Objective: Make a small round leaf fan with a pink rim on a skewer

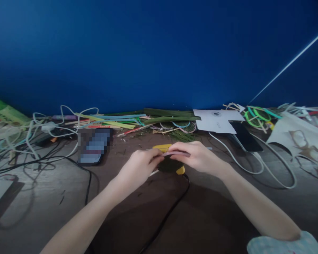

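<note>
My left hand (139, 164) and my right hand (202, 158) meet above the middle of the table, both with fingers pinched. Between them runs a thin, pale pink strip (180, 153), curved along the upper edge of a dark green round piece (171, 165). The fingers press the strip at that edge; whether the two are joined cannot be seen. Under and behind the hands lies a yellow corded tool (161, 146), apparently a glue gun, partly hidden by the green piece. Its black cord (172, 206) trails toward me.
Green leaf strips (172, 113) and coloured strips (116, 121) lie along the blue wall. A phone (95, 147) rests at left, another phone (247, 138) at right beside white paper (214, 121). White cables (257, 171) loop nearby. Glasses (300, 141) sit far right.
</note>
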A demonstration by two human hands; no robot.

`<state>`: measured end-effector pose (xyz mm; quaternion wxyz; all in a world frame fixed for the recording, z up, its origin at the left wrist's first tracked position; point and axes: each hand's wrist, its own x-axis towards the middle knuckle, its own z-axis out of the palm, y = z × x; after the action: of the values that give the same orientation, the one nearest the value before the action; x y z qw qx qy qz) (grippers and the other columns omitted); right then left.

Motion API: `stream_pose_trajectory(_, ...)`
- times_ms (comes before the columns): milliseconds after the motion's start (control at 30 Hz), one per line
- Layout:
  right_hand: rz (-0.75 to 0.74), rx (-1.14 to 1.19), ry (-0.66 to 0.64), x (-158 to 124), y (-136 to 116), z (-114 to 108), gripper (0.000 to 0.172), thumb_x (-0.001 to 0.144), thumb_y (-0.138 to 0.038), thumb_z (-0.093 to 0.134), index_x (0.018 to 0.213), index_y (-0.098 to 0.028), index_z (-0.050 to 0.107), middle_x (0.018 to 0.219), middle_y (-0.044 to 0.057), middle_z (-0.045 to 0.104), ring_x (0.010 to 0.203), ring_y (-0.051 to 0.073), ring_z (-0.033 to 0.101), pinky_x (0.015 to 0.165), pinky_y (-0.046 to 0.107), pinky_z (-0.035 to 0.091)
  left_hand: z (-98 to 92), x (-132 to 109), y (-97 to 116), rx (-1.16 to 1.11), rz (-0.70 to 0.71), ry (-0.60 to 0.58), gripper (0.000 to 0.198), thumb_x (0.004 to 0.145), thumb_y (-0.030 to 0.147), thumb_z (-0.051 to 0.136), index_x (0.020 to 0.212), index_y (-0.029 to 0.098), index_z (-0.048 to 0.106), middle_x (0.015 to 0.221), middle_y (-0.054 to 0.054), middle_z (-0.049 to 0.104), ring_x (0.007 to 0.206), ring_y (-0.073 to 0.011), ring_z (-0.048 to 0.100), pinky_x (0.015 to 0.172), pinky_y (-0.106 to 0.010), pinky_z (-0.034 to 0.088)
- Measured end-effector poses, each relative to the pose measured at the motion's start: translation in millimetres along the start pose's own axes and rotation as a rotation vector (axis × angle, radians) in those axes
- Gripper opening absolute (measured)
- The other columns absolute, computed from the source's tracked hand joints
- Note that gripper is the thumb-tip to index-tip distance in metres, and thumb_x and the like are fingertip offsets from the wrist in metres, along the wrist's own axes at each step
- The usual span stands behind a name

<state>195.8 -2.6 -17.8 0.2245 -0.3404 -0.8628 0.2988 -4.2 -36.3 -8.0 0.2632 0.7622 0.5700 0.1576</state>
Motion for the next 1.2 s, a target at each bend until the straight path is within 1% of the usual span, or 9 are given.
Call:
stream_pose_trajectory(133,-0.088,-0.228,0.107,-1.6,0.9,-10.5,0.018,0.088,-0.028,0.049,0.096,-0.021,0.064,0.095,0.003,0.070,0.085,0.017,0.063,0.074,0.029,0.047,1.5,0.2,-2.2,0.017,0.006,0.012,0.024,0.086,0.033,0.044,0.082,0.023,0.065,0.063,0.002,0.065,0.055,-0.0139,0.058,0.054,-0.022,0.036)
stream_pose_trajectory(267,-0.229,-0.530,0.393,-1.7,1.4,-15.7,0.015,0.087,-0.021,0.050,0.092,-0.023,0.064,0.106,0.004,0.066,0.112,0.024,0.051,0.092,0.042,0.038,0.3,-0.2,-1.4,-0.002,-0.018,0.004,0.025,0.086,0.034,0.043,0.082,0.022,0.065,0.067,0.000,0.067,0.058,-0.0150,0.061,0.055,-0.022,0.038)
stream_pose_trajectory(400,-0.159,-0.599,0.660,-1.4,0.3,-13.7,0.011,0.084,-0.017,0.052,0.084,-0.022,0.062,0.092,0.007,0.065,0.095,0.023,0.056,0.084,0.040,0.040,-7.2,1.7,-4.8,-0.068,-0.072,0.026,0.026,0.086,0.034,0.042,0.084,0.021,0.064,0.064,0.001,0.066,0.059,-0.0157,0.063,0.057,-0.022,0.042)
stream_pose_trajectory(467,-0.020,-0.502,0.594,-1.5,2.7,-13.1,0.011,0.083,-0.017,0.049,0.081,-0.020,0.059,0.082,0.006,0.063,0.082,0.020,0.057,0.073,0.035,0.044,-13.5,3.7,-10.5,-0.060,-0.113,0.065,0.026,0.085,0.035,0.043,0.086,0.021,0.064,0.064,0.001,0.066,0.057,-0.0157,0.063,0.057,-0.022,0.042)
stream_pose_trajectory(633,0.401,-0.401,0.096,-1.3,14.2,-20.0,0.012,0.081,-0.024,0.047,0.078,-0.019,0.057,0.078,0.004,0.063,0.066,0.017,0.057,0.053,0.026,0.040,-31.9,7.9,-31.9,0.027,-0.135,0.202,0.029,0.083,0.041,0.043,0.078,0.020,0.063,0.068,0.000,0.068,0.058,-0.0170,0.063,0.058,-0.024,0.044)
stream_pose_trajectory(733,0.539,-0.434,0.120,-2.5,14.8,-28.1,0.010,0.081,-0.024,0.046,0.079,-0.020,0.054,0.074,0.002,0.063,0.058,0.015,0.056,0.050,0.025,0.036,-42.8,8.9,-41.6,-0.006,-0.173,0.255,0.027,0.082,0.041,0.045,0.079,0.021,0.062,0.072,0.000,0.069,0.061,-0.0169,0.064,0.060,-0.023,0.046)
stream_pose_trajectory(867,0.583,-0.428,0.147,-5.7,12.1,-31.3,0.012,0.082,-0.033,0.046,0.078,-0.022,0.048,0.068,0.000,0.062,0.054,0.015,0.055,0.049,0.025,0.035,-55.4,7.8,-44.9,0.050,-0.233,0.337,0.022,0.080,0.036,0.048,0.078,0.020,0.062,0.073,0.000,0.069,0.062,-0.0174,0.064,0.058,-0.023,0.047)
stream_pose_trajectory(1067,0.613,-0.377,0.144,-6.8,18.6,-22.9,0.015,0.081,-0.035,0.047,0.088,-0.021,0.044,0.081,0.004,0.065,0.064,0.018,0.059,0.053,0.025,0.036,-66.0,3.4,-48.0,-0.094,-0.262,0.285,0.025,0.082,0.038,0.047,0.091,0.018,0.059,0.079,-0.001,0.067,0.066,-0.0170,0.066,0.062,-0.025,0.050)
stream_pose_trajectory(1200,0.635,-0.412,-0.011,-5.4,17.8,-5.3,0.025,0.083,-0.045,0.042,0.080,-0.021,0.048,0.072,0.004,0.064,0.063,0.019,0.059,0.050,0.026,0.032,-69.5,2.1,-51.1,-0.154,-0.282,0.303,0.026,0.081,0.037,0.050,0.097,0.017,0.058,0.080,-0.002,0.067,0.068,-0.0171,0.066,0.065,-0.026,0.053)
